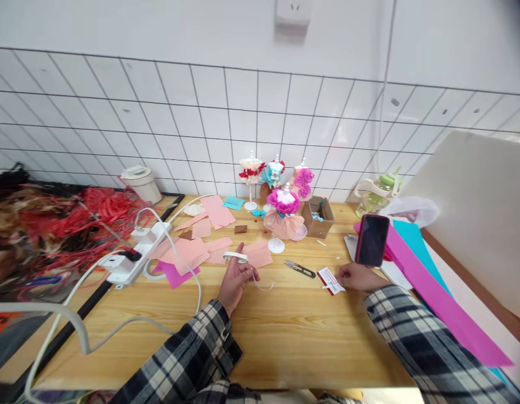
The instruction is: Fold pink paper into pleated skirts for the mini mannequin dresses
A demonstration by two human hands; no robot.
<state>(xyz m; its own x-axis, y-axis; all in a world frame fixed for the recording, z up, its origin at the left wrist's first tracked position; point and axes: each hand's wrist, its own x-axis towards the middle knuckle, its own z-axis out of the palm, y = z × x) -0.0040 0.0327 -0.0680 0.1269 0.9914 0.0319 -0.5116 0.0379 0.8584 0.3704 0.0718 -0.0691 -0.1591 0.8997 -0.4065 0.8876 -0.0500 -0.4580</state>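
Quietly, left hand [235,280] holding white ribbon roll [235,255], right hand [356,278] pinching card [330,280], print unreadable

Two hands are being shown, one left [235,280] and one right [356,278]. One white loop [238,256], one small card [329,280], one pair of snips [304,269] and one phone [373,240] are being counted. Four dress forms [285,200] are being displayed. One cardboard box [316,228], one lidded tub [142,186], one bottle [374,197] and one power strip [147,247] are being seen. The pink papers [188,253] are overlapping, their number being obscured.
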